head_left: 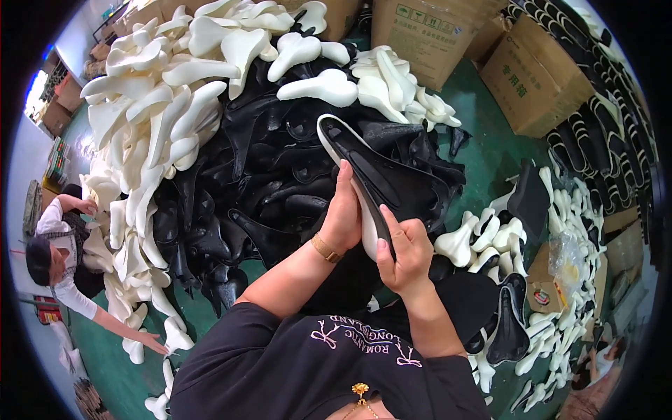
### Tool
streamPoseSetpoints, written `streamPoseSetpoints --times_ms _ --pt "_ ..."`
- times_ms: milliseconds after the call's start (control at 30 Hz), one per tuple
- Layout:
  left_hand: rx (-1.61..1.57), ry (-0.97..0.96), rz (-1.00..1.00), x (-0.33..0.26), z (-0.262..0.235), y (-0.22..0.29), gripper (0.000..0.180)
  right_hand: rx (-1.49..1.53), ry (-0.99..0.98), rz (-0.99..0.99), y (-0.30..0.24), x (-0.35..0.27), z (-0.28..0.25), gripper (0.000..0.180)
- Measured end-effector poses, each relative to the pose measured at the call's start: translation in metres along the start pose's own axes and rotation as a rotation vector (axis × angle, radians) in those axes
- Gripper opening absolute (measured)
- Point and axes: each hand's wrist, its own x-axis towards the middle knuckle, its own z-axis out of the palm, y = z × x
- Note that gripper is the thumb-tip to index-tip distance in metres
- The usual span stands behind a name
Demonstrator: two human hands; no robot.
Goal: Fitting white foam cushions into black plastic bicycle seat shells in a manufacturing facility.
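A bicycle saddle (381,171) is held up in front of me, its black base shell facing me and a white foam rim showing along its edge. My left hand (343,213) is closed round its left side, with the thumb along the white edge; most of its fingers are hidden behind. My right hand (406,252) grips the near edge, thumb and forefinger pressing on the black shell and white rim there. Beneath the saddle spreads a heap of black saddle shells (280,199).
White foam saddle pads (182,70) are piled at the far left. Cardboard boxes (535,77) stand at the back. More white pads (546,343) and a black-lined saddle (509,329) lie at right. On the left, a co-worker's hand (150,341) reaches to a white pad.
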Motion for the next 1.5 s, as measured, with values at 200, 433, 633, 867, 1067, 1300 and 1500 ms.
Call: streamPoseSetpoints --times_ms 200,433,633,867,1067,1300,1500 --pt "-0.104 -0.120 -0.076 -0.003 0.006 0.003 0.074 -0.062 -0.039 -0.047 0.000 0.003 0.014 0.042" --pt "-0.136 0.006 -0.114 0.001 -0.014 -0.003 0.034 -0.046 -0.070 0.007 -0.003 -0.005 0.018 0.042" --pt "-0.036 0.027 -0.034 0.011 -0.026 0.002 0.035 -0.116 0.179 0.061 0.029 -0.010 -0.009 0.039" --pt "0.108 -0.025 0.055 0.004 -0.004 -0.011 0.040 1.372 0.231 1.051 0.040 -0.030 0.001 0.054" --pt "0.082 -0.055 0.214 0.014 -0.006 0.027 0.046 0.785 0.538 1.162 0.004 -0.042 -0.115 0.049" --pt "0.650 0.501 0.509 0.040 -0.168 0.138 0.048 0.112 0.321 1.268 0.096 -0.202 -0.237 0.046" --pt "-0.155 0.559 0.636 0.041 -0.348 0.292 0.025 -0.498 -0.223 1.301 0.056 -0.146 -0.120 0.045"
